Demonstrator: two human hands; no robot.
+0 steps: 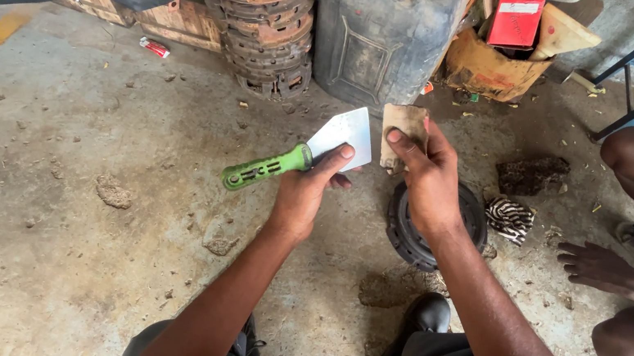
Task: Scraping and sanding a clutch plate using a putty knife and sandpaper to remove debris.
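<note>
My left hand [306, 193] grips a putty knife [304, 154] with a green handle and a pale flat blade, held out over the concrete floor. My right hand [430, 179] pinches a small tan rectangular piece, like sandpaper or card [403, 124], right beside the blade's edge. Under my right wrist a round black clutch plate [410, 237] lies on the floor.
A stack of rusty clutch plates [261, 17] and a dark jerry can [383, 30] stand at the back. A striped rag [510, 217] and a dirt clump [532, 175] lie at right. Another person squats at right, one hand [594, 266] on the floor. My black shoe [417, 320] is below.
</note>
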